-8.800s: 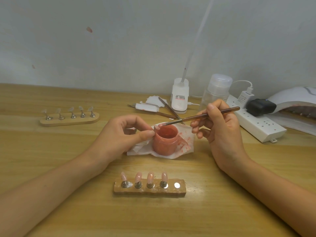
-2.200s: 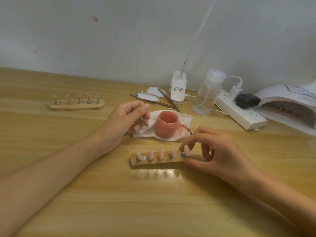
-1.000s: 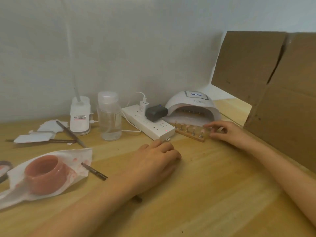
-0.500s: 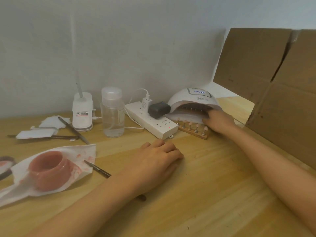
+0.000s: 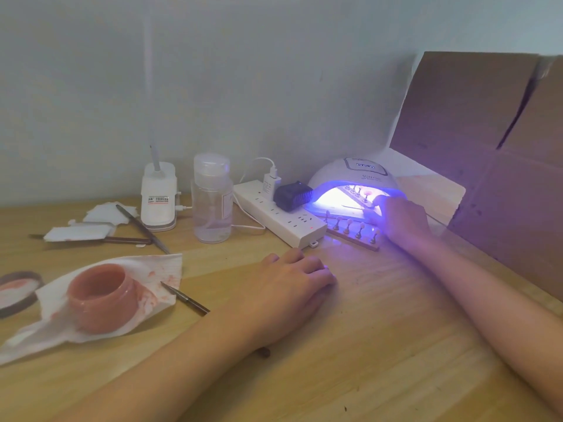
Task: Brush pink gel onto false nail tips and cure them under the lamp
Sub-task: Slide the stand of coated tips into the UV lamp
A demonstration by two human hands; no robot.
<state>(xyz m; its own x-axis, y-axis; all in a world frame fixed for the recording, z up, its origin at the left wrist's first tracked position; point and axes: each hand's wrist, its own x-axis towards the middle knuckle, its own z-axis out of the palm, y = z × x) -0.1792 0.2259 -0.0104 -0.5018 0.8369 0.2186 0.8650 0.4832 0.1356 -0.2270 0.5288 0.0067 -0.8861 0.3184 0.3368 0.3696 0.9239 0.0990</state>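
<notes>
While lamp [image 5: 350,175] lights nail holder [image 5: 359,197], jar [image 5: 100,303] holds pink gel, left hand [image 5: 292,287] flat, right hand [image 5: 402,220] grip unclear.

We log a pale wood table [image 5: 380,345] | left: stained tissue [image 5: 164,269], lid [image 5: 18,292], brush [image 5: 185,300] | back: cotton pads [image 5: 82,233], thin tools [image 5: 143,229], white device [image 5: 158,202], clear bottle [image 5: 212,205], power strip [image 5: 274,214], lit lamp [image 5: 344,175] | before our lamp: nail stand [image 5: 353,239] | middle: our left hand [image 5: 292,284] resting flat

White dome lamp [image 5: 353,178] lit violet at the back of the counter [image 5: 365,345]. Wooden strip of nail tips [image 5: 353,239] lies just outside its mouth; second strip [image 5: 355,206] inside. Open pink gel jar [image 5: 102,300] upright on stained tissue [image 5: 170,266], brush [image 5: 185,298] flat beside it.
</notes>
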